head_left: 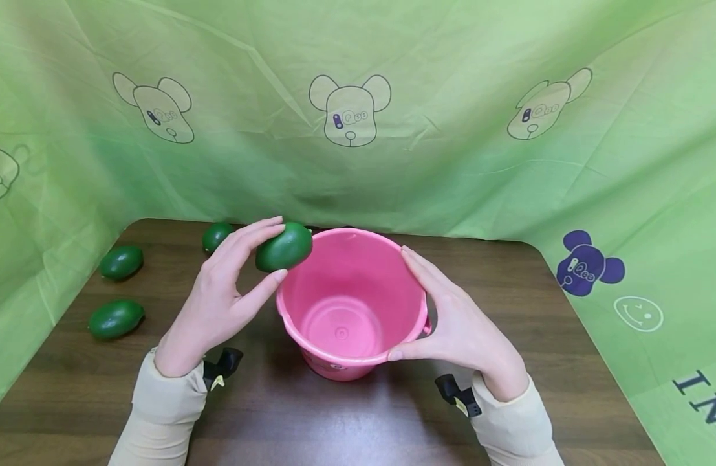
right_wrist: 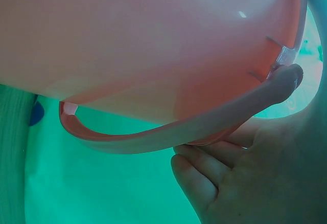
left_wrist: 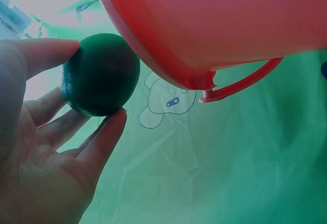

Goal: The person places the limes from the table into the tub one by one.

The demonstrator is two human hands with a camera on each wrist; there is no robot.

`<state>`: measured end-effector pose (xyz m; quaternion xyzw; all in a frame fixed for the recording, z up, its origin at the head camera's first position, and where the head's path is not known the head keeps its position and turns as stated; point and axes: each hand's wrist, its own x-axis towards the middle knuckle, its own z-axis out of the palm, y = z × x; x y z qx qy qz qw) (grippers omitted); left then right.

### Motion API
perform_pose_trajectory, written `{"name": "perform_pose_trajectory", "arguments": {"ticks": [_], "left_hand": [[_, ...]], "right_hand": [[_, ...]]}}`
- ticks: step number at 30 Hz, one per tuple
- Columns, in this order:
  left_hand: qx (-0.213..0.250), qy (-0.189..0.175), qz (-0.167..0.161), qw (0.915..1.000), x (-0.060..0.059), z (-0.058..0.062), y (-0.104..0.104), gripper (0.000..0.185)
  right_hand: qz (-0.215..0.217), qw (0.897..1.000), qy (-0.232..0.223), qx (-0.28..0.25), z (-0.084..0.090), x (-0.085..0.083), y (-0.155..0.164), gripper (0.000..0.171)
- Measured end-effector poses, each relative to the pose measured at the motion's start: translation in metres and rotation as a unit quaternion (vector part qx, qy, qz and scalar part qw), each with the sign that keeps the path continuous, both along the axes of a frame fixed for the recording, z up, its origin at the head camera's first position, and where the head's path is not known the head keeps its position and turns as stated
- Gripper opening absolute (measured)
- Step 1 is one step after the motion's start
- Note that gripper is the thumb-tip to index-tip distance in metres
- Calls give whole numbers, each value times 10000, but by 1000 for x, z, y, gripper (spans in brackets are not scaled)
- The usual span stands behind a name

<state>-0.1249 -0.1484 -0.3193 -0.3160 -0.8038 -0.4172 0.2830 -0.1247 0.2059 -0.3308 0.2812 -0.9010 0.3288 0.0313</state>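
Note:
A green lime [head_left: 284, 247] is pinched between the thumb and fingertips of my left hand [head_left: 218, 294], at the left rim of a pink bucket [head_left: 352, 360]. In the left wrist view the lime [left_wrist: 102, 75] is right beside the bucket's outer wall [left_wrist: 204, 24]. My right hand [head_left: 459, 317] holds the bucket by its right side, thumb at the front rim and fingers further back along it. The right wrist view shows the bucket's pink handle [right_wrist: 148, 141] hanging down in front of the fingers [right_wrist: 196, 175]. Inside, the bucket's bottom shows bare.
Two more limes, one nearer [head_left: 116, 318] and one further back [head_left: 121, 262], lie on the left of the brown wooden table [head_left: 509, 414]. Another lime [head_left: 216, 237] lies at the back, partly behind my left hand. A green printed cloth [head_left: 439, 168] hangs around the table.

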Motion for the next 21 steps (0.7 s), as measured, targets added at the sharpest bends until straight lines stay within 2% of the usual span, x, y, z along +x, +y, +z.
{"name": "perform_pose_trajectory", "arguments": {"ticks": [12,21], "left_hand": [[-69,52,-150,9999,2,1,2,62],[-50,268,-343,9990,1,1,6,62]], "right_hand": [[2,9999,-66,-76,1,0,-1,136],[7,9999,-85,-57,1,-1,-1,136]]}}
